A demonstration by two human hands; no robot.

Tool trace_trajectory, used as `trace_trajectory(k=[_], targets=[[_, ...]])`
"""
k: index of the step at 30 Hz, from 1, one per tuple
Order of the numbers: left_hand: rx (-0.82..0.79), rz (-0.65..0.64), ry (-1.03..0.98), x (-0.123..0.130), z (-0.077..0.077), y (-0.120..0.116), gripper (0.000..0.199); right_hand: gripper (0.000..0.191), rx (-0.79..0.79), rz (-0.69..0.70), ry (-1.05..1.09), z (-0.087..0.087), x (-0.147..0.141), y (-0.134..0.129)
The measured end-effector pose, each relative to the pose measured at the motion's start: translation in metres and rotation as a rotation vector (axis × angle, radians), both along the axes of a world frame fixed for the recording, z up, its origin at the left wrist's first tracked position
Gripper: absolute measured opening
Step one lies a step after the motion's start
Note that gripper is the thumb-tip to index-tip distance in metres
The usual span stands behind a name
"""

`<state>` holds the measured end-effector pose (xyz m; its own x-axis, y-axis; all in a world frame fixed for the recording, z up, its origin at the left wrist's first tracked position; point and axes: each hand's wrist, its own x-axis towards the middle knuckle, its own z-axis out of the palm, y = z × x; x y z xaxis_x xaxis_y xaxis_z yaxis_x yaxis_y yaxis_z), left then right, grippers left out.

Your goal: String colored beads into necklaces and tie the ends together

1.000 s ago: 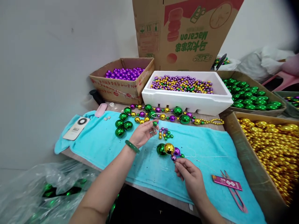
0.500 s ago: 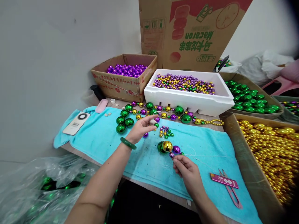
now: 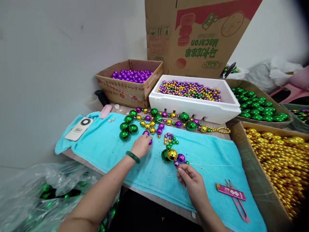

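Observation:
My left hand (image 3: 141,146), with a green bangle on its wrist, is bent down at a few purple beads (image 3: 145,132) on the towel. Its fingertips close on a purple bead, partly hidden by the fingers. My right hand (image 3: 190,176) pinches a short beaded string beside its small purple bead (image 3: 176,163). Along that string sit a large green ball (image 3: 165,155), a gold ball (image 3: 172,154), a purple ball (image 3: 181,158) and small green beads (image 3: 168,146). Thin clear thread trails to the right. Gold beads (image 3: 152,130) and small mixed beads (image 3: 172,139) lie loose beyond my hands.
A turquoise towel (image 3: 101,151) covers the table. Finished-looking bead strands (image 3: 178,123) lie behind, near large green balls (image 3: 124,135). A white foam box (image 3: 193,108), a carton of purple balls (image 3: 120,93) and a carton of gold beads (image 3: 256,180) surround it. Pink snips (image 3: 240,207) lie right.
My left hand has moved down from above the loose beads, its fingers closing at the purple ones. Small green beads now show on the string above the gold ball. My right hand keeps its pinch.

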<state>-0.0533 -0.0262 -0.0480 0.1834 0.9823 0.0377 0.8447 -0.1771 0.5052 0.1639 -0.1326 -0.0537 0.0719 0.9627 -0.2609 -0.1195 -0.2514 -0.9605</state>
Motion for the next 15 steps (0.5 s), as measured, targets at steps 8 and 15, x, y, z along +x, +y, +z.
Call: trace_trajectory(k=[8, 15], targets=[[-0.565, 0.361, -1.474, 0.004, 0.03, 0.007, 0.015, 0.037, -0.073, 0.028, -0.035, 0.002, -0.001, -0.004], [-0.619, 0.401, -1.583, 0.011, 0.035, 0.003, 0.012, 0.037, -0.086, 0.034, -0.032, 0.0, 0.0, -0.005]])
